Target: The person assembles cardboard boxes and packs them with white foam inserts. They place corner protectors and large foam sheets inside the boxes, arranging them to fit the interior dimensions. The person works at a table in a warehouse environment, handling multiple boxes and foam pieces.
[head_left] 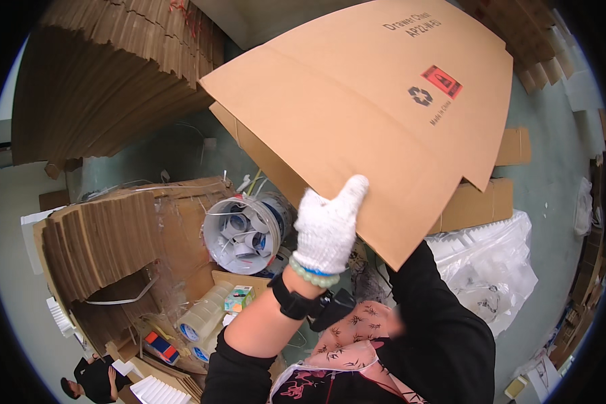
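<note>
A large brown flattened cardboard carton (pixel 377 121) with black print and a red label is held up in front of me, tilted. My left hand (pixel 328 222), in a white knitted glove, grips its near-left edge, thumb on top and fingers curled underneath. Green beads and a black wrist strap are on that wrist. My right arm, in a black sleeve (pixel 444 323), runs up to the carton's near corner. The carton hides the right hand, so its grip does not show.
Tall stacks of folded cardboard (pixel 121 74) stand at the far left, with another stack (pixel 101 249) nearer. A white bucket (pixel 242 236) holds used tape rolls. Clear tape rolls (pixel 205 313) lie below it. Plastic-wrapped white material (pixel 485 269) sits right. A person (pixel 94 379) is at lower left.
</note>
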`<state>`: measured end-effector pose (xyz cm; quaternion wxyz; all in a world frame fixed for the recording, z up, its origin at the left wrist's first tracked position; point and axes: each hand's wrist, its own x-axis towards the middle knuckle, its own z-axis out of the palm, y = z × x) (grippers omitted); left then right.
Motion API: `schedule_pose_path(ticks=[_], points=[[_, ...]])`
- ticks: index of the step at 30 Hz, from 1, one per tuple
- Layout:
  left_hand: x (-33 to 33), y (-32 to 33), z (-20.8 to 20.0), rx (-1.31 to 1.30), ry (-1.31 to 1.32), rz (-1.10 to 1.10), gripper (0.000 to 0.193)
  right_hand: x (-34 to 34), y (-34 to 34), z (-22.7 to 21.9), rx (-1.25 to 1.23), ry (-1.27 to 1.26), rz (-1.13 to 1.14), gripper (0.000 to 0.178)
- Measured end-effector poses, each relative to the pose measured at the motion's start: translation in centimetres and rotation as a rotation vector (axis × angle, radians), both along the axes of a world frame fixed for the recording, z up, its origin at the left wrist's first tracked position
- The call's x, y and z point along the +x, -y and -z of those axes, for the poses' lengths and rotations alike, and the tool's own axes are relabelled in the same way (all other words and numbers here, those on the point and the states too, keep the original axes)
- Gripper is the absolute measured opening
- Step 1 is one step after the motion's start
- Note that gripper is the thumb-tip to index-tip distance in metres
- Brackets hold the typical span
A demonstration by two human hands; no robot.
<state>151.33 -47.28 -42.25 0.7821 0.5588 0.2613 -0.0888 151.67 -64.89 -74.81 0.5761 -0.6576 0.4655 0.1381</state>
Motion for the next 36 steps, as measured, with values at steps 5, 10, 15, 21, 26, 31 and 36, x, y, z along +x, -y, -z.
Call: schedule_pose_path(ticks=[5,10,15,21,26,31,36], points=[[-5.9,-0.4,-9.5,0.154,0.224,0.256,0.026,-0.1,0.4,-3.4,0.050,0.044,-0.015,0.048],[-11.9,-7.1,-15.4,0.290,0.233,0.335,0.032,-4.1,0.0,-9.5,0.074,0.094,-0.123,0.047],[-22.0,-8.8,-24.0,0.579,0.460,0.386,0.031,-9.8,-0.7,-16.7,0.074,0.214,-0.238,0.046],[-40.6,-10.6,-25.8,0.397,0.411,0.257,0.036,-17.4,-2.0,-24.3,0.053,0.443,-0.484,0.045],[-62.0,-10.6,-23.4,0.426,0.560,-0.140,0.037,-28.4,-5.7,-32.6,0.038,0.712,-0.781,0.044],[-84.1,-7.7,-24.8,0.395,0.437,-0.458,0.038,-42.2,-10.3,-44.6,0.065,1.011,-1.061,0.043],[-101.8,-0.8,-25.4,0.160,0.702,-0.820,0.035,-58.5,-12.6,-54.1,0.203,1.215,-1.270,0.042]])
